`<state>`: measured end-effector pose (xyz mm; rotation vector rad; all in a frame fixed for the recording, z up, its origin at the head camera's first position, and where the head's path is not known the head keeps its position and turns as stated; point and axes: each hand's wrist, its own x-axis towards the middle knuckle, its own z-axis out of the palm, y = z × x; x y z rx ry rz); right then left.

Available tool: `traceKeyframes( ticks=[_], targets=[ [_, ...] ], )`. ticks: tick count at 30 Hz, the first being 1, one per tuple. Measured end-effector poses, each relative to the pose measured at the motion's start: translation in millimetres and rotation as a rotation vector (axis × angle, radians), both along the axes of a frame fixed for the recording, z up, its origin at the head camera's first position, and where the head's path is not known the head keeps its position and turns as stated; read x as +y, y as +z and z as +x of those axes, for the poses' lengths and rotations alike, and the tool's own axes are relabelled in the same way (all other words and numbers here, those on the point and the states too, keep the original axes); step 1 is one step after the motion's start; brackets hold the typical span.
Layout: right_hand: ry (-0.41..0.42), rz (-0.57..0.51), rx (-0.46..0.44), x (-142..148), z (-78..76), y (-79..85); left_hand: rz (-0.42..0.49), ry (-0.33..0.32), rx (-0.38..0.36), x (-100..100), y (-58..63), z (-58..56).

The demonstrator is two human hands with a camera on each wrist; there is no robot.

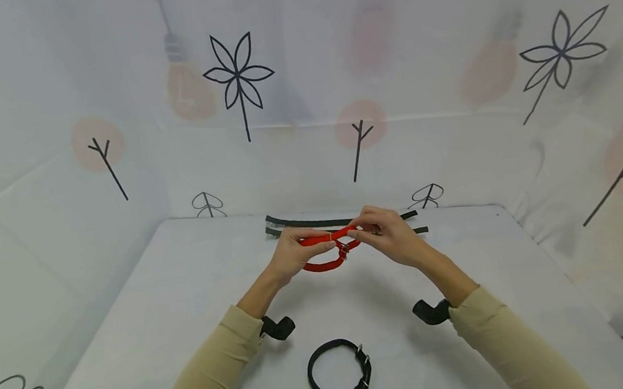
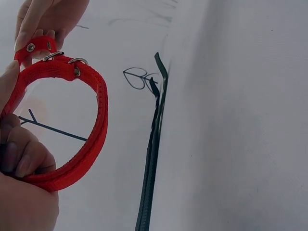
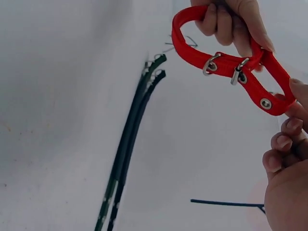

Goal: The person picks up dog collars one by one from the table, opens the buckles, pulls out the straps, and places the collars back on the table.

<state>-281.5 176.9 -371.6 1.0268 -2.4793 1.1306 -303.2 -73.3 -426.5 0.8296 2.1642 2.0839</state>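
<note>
A red dog collar with a metal buckle, D-ring and eyelets is held above the far part of the table. My left hand grips one side of its loop, fingers curled round the band. My right hand pinches the strap by its eyeletted end, which bends back in a small loop. In the right wrist view, the buckle and the D-ring lie along the band between both hands. The left wrist view shows the collar as a wide ring with the strap end running past the buckle.
Two dark green straps lie side by side at the table's back edge, behind the hands. A black buckled collar lies coiled near the front. White patterned cloth hangs behind the table.
</note>
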Motion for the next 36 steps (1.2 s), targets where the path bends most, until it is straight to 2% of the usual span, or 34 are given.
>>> traceKeyframes(
  ticks=[8, 16, 24, 27, 32, 36],
  targets=[
    [0.019, 0.056, 0.009, -2.9, 1.0, 2.8, -0.020, -0.022, 0.022, 0.4, -0.2, -0.3],
    [-0.078, -0.055, -0.038, 10.9, -1.5, 6.8, 0.002, 0.035, 0.017, -2.2, -1.9, -0.4],
    [-0.137, -0.066, -0.071, 14.1, -1.8, 4.4, 0.005, 0.062, 0.007, -5.2, -4.0, -0.4],
    [-0.141, -0.142, -0.132, 15.8, -2.7, 2.8, -0.015, 0.082, -0.009, -7.4, -5.2, 0.0],
    [-0.111, -0.365, -0.280, 16.7, -1.9, -0.3, -0.095, 0.093, -0.009, -9.3, -7.5, 0.1],
    [-0.066, -0.434, -0.309, 13.3, -0.7, -0.6, -0.159, 0.071, 0.018, -6.2, -5.9, -0.1]
  ],
)
